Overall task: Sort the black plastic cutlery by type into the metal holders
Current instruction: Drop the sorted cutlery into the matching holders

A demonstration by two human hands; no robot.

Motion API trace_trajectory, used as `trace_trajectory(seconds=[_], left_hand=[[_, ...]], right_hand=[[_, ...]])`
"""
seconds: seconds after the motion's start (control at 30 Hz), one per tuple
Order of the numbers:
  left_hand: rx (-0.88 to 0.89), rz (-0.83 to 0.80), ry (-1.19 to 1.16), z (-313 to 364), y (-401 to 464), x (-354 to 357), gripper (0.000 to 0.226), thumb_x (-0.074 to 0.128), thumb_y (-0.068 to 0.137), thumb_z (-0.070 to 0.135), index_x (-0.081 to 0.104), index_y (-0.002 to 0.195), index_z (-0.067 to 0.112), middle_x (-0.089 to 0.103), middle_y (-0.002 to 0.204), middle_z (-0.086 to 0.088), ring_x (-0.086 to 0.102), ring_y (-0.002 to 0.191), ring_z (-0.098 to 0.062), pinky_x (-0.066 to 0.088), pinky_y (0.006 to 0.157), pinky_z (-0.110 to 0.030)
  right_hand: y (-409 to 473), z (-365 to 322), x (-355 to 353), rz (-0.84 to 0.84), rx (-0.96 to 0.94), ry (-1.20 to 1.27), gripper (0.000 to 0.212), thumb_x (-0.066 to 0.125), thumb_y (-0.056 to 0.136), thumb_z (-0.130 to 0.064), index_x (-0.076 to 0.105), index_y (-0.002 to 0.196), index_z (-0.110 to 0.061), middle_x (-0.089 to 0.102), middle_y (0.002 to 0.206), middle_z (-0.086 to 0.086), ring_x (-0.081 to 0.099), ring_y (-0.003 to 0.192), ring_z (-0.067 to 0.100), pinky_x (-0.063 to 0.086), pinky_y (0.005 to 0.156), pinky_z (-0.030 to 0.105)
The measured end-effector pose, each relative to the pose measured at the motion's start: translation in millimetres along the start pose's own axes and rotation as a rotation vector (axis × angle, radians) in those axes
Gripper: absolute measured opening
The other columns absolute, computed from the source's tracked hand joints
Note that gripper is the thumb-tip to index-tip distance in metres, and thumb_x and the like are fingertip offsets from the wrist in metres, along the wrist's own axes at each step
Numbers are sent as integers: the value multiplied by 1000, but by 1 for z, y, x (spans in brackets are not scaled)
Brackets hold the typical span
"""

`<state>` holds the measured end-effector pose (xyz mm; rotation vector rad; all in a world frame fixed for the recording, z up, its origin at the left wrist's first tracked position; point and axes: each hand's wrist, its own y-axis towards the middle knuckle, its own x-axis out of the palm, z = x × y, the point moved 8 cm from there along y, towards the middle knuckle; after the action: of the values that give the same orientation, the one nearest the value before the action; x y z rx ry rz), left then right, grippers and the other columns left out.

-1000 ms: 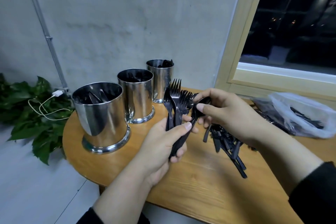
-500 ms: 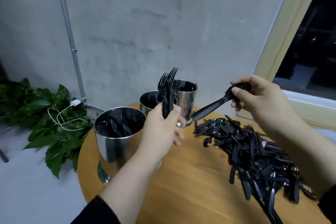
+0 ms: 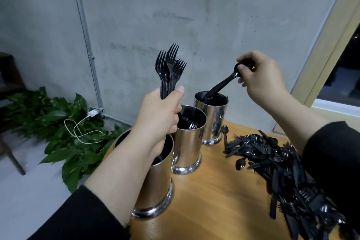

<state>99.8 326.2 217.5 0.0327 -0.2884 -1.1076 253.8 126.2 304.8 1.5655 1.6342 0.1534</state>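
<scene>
My left hand grips a bundle of black forks, tines up, over the middle metal holder, which holds forks. My right hand pinches the bowl end of a black spoon; its handle dips into the far metal holder, which has dark cutlery in it. The near metal holder stands under my left forearm, its contents mostly hidden. A pile of mixed black cutlery lies on the wooden table at the right.
The three holders stand in a row along the round table's left edge. Past that edge lie leafy green plants, a white charger with its cable and a pipe on the concrete wall. A window frame is at the right.
My right hand has carried the spoon up and left until its handle entered the far holder. My left hand has lifted the forks higher, above the middle holder.
</scene>
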Motion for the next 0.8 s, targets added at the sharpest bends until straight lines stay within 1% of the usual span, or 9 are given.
trace_trajectory(seconds=[0.07,0.2,0.4,0.43,0.53,0.6,0.67,0.7,0.8], left_hand=[[-16,-21,-1,1,13,9,18,62,103,27,48,99,17,37,59,7,26,46,-9,20,39,-21],[-47,-51,14,-6,32,19,16,63,102,26,51,98,16,40,59,7,28,46,-9,22,39,-20],[-108,-86,-8,-24,45,21,19,64,102,21,51,89,19,38,61,5,24,50,-10,18,40,-20],[-116,-91,-11,-27,46,21,19,64,101,21,50,89,19,37,62,4,23,50,-10,18,40,-21],[-136,-91,-15,-32,47,21,21,65,101,21,51,85,20,37,63,4,24,50,-10,19,40,-20],[-145,-93,-10,-33,47,22,18,66,100,21,53,87,19,38,62,5,25,49,-9,20,39,-20],[-153,-99,-5,-34,47,24,14,66,100,20,56,92,17,38,63,4,27,48,-9,21,39,-20],[-159,-101,-5,-34,47,25,13,66,100,20,56,93,17,38,63,4,27,48,-9,21,39,-19],[-171,-110,1,-37,45,26,13,66,100,21,56,92,16,40,62,4,29,48,-8,23,38,-19]], right_hand=[[14,9,9,-6,-17,-71,19,53,99,-12,60,102,-29,66,83,-5,68,74,24,57,78,46],[36,28,34,-56,-49,-264,20,52,99,-9,64,112,-18,70,98,3,64,93,27,44,77,29],[59,64,79,-217,14,-415,23,50,97,-6,64,115,-10,71,106,15,57,88,31,41,71,31],[61,72,86,-264,42,-450,25,52,97,-8,64,119,-10,70,111,17,58,93,33,42,72,31],[58,97,105,-474,140,-565,56,65,96,-20,46,148,-18,57,140,17,52,126,37,45,92,36],[55,102,108,-540,148,-562,75,68,95,-25,28,158,-20,51,146,17,49,130,38,42,90,35],[52,103,107,-568,120,-533,82,66,97,-27,16,161,-22,49,148,18,49,131,38,40,90,33],[48,104,109,-609,102,-547,83,65,98,-29,12,161,-23,45,152,15,46,135,37,41,97,35],[38,114,108,-645,54,-661,71,53,103,-34,12,161,-27,27,164,3,33,145,34,33,114,52]])
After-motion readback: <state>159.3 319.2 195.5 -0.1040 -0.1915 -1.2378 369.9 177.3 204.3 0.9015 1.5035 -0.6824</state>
